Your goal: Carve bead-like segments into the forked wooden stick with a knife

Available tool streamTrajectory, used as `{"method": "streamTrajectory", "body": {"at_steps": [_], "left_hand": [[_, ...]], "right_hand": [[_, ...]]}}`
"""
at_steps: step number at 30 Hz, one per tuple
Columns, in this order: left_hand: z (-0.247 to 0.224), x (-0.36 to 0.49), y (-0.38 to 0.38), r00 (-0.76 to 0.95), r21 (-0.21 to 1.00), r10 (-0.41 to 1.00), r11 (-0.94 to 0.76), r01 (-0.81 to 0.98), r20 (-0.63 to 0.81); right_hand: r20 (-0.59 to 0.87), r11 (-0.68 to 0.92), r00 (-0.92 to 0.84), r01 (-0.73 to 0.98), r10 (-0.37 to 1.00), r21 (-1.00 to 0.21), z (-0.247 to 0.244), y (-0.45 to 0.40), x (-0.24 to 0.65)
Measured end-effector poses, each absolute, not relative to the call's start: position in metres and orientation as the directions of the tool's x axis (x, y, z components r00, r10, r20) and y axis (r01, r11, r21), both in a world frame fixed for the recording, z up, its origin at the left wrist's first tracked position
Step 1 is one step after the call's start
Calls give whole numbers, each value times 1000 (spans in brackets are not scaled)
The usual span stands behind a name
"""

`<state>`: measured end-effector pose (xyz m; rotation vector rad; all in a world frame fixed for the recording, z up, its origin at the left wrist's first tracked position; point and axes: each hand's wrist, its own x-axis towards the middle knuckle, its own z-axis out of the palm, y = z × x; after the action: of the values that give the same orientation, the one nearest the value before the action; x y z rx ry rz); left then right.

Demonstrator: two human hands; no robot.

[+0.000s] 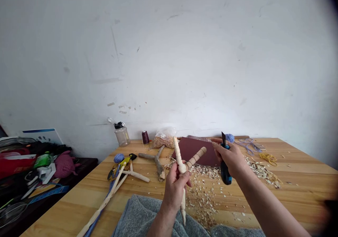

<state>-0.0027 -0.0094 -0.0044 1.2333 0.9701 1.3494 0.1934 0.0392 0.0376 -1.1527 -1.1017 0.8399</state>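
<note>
Near the middle of the view, my left hand is closed around a peeled, Y-shaped wooden stick at its fork. One pale prong points up, the other, ringed with grooves, leans to the right, and a pointed end hangs below the hand. My right hand grips a blue and black utility knife, its dark blade pointing upward. The knife is apart from the stick. Behind them lies a dark red sheet, with wood shavings scattered on the wooden table.
A grey towel lies at the front edge. Left are peeled sticks, a bark-covered forked branch and a bottle. A bag of shavings and a thread spool stand by the wall; yellow cord lies right.
</note>
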Motion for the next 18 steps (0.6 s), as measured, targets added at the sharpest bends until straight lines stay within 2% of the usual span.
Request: {"method": "streamTrajectory", "body": {"at_steps": [2, 5, 9, 18], "left_hand": [[-5, -4, -9, 54, 967, 986, -144, -208, 158], [-5, -4, -8, 47, 952, 988, -126, -278, 144], [-6, -3, -7, 37, 935, 991, -108, -339, 128], [-4, -1, -9, 41, 922, 993, -89, -377, 113]], "right_hand": [[135, 176, 202, -201, 970, -964, 35, 40, 186], [60, 91, 96, -357, 994, -930, 32, 36, 173], [83, 70, -18, -390, 996, -918, 27, 32, 158], [124, 95, -38, -441, 992, -893, 19, 31, 143]]}}
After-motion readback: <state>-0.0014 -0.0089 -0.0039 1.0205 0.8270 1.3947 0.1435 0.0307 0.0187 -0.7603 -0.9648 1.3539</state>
